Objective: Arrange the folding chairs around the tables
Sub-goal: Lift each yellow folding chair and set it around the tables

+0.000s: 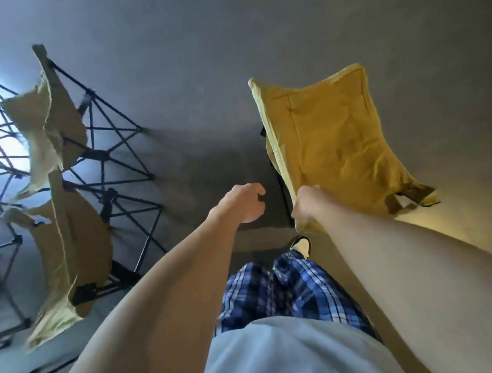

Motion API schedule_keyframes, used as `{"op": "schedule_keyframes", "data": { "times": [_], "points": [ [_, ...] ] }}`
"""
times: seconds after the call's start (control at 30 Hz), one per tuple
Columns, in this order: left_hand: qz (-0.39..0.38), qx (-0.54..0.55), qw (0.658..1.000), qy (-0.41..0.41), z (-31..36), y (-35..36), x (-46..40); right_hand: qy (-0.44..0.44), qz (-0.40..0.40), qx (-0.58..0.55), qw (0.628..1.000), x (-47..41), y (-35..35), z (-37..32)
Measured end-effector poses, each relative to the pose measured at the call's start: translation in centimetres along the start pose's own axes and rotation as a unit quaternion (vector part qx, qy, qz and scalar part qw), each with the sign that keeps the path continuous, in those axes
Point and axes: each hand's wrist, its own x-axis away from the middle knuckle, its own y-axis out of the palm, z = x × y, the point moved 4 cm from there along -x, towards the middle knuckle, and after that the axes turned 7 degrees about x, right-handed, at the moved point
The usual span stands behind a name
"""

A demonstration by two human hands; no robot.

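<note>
Here, a yellow chair (332, 144) is gripped by the right hand (309, 203) at the near edge of its fabric, and the seat is spread out beyond that hand. The left hand (244, 203) is held just left of the right, fingers loosely curled, nothing in it. Two more chairs (63, 176) on black frames are seen well left of it, on the grey floor (196, 76).

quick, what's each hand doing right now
Left hand: holding nothing, fingers loosely curled, out over the floor.
Right hand: gripping the fabric edge of the yellow folding chair.
</note>
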Motion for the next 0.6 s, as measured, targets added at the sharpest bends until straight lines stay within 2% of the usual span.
{"op": "schedule_keyframes", "data": {
  "times": [0.07, 0.17, 0.33, 0.47, 0.53, 0.6],
  "points": [
    [-0.008, -0.028, 1.0, 0.01, 1.0, -1.9, -3.3, 0.0, -0.062, -0.012, 0.998, -3.2, 0.6, -0.5],
    [-0.03, -0.065, 0.997, 0.038, 2.8, -4.4, -7.6, 0.036, -0.115, -0.057, 0.991, -6.0, 1.9, -0.6],
    [-0.072, -0.165, 0.98, 0.08, 6.2, -5.7, -14.6, 0.118, -0.161, -0.17, 0.965, -8.9, 2.9, -0.2],
    [-0.077, -0.242, 0.965, 0.066, 7.4, -6.8, -19.7, 0.21, -0.169, -0.263, 0.927, -10.6, 5.1, -0.2],
    [-0.084, -0.245, 0.964, 0.052, 7.4, -6.8, -21.8, 0.265, -0.138, -0.296, 0.907, -10.7, 6.5, -0.2],
    [-0.057, -0.243, 0.967, 0.052, 7.2, -7.0, -23.5, 0.288, -0.112, -0.312, 0.898, -11.1, 7.5, -0.2]
  ]
}}
